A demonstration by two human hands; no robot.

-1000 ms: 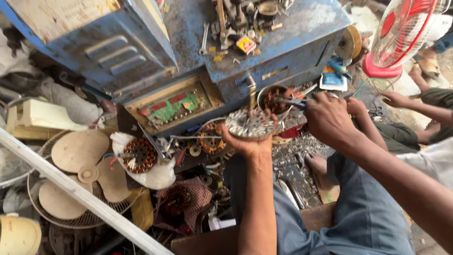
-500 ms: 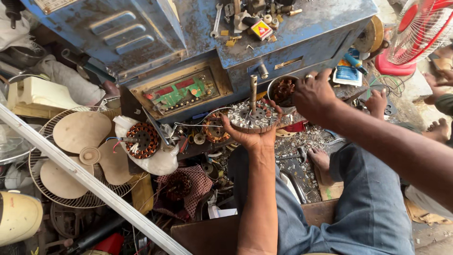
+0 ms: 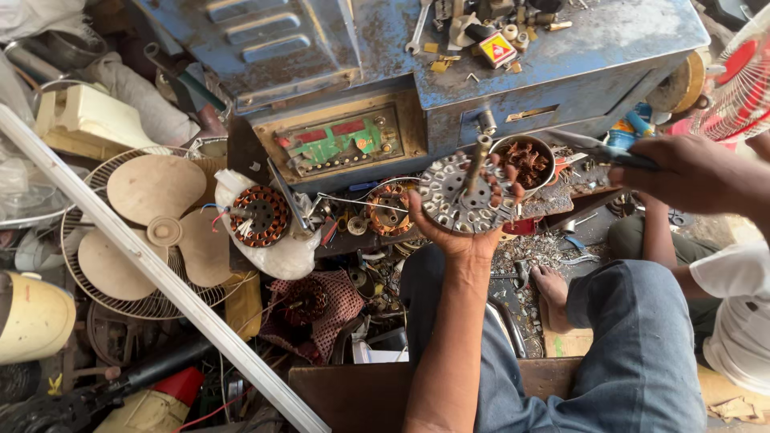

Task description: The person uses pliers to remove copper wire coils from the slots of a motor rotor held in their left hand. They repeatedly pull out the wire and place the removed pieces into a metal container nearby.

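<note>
Rotor disc (image 3: 465,195), a round grey metal plate pierced with holes and bearing a steel shaft, lies cupped in the left hand (image 3: 461,228) before the chipped blue metal cabinet (image 3: 561,72). Right hand (image 3: 690,172), well right, grips dark-handled pliers (image 3: 597,151) above a copper-filled tin bowl (image 3: 525,160).

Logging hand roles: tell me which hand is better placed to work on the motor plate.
Probably right: the left hand cradles the round shafted motor plate, while the right hand grips a dark-handled tool pointing toward it.
</note>
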